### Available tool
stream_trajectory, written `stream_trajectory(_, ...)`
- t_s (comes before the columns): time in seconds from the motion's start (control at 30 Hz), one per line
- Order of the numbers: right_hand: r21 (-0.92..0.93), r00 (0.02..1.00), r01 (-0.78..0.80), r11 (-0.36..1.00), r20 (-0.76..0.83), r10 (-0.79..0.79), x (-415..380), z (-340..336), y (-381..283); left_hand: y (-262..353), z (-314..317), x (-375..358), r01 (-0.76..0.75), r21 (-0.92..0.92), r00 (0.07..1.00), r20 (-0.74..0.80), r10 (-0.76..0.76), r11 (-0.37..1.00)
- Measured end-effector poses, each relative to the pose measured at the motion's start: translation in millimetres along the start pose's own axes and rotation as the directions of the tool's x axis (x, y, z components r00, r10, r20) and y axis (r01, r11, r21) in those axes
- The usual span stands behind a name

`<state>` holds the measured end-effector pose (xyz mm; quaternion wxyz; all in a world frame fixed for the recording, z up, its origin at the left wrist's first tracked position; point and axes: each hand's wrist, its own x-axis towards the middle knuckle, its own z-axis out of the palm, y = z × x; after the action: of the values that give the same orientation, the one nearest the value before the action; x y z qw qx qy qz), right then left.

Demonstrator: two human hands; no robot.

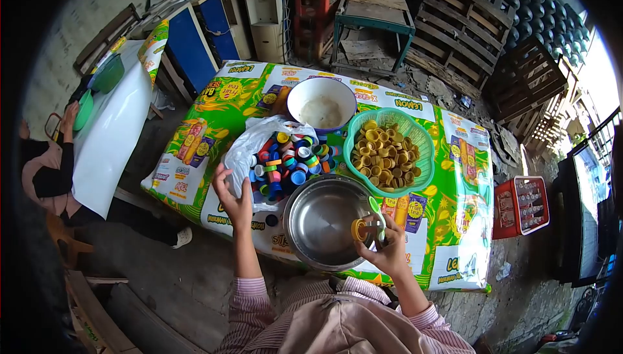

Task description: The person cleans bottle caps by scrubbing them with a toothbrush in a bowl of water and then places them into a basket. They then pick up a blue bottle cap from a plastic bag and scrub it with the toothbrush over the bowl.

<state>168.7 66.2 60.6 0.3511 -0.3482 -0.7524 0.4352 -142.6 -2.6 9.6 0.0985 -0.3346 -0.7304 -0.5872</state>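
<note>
Holding: right hand [387, 249], grip closed on one yellow cap [358, 229] and a green-and-white tool [378, 214], its type unclear and partly masked by fingers, at the right rim of the steel bowl [318, 214]. Left hand [233, 201]: grip open, beside the plastic bag [243, 154]; contact indeterminable. Mixed caps [285, 169]: in the bag, lower layers hidden. Green basket [425, 159]: yellow caps, piled. White basin [313, 94]: pale contents, unidentifiable. Second person [48, 166]: far left, head indistinct.

I count 1 steel bowl [322, 210], 1 white basin [320, 110], 1 green basket [426, 159], 1 plastic bag [239, 160], 1 green-white tool [376, 211], dozens of caps [300, 168].
</note>
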Motion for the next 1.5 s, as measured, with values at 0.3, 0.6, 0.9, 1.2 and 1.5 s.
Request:
stream_trajectory(0.3,-0.022,0.984,0.17,0.985,0.067,-0.168,1,-3,-9,111,30,-99,0.927,-0.197,0.181,0.98,0.081,0.318)
stream_trajectory(0.6,0.107,0.974,0.092,0.99,0.197,-0.112,4,-1,4,103,23,-111,0.891,-0.299,0.31,0.95,0.022,0.342)
stream_trajectory(0.9,-0.259,0.994,-0.008,0.966,0.104,0.036,10,5,41,83,9,-104,0.91,-0.373,0.398,0.908,-0.13,0.183)
stream_trajectory(1.2,-0.215,0.996,0.079,0.973,-0.022,-0.086,-9,-11,45,73,28,-98,0.257,-0.221,0.636,0.772,0.007,0.941)
stream_trajectory(1.5,-0.217,0.993,-0.073,0.974,-0.105,0.051,-35,-36,31,45,78,-101,-0.119,0.016,0.455,0.889,0.041,0.993)
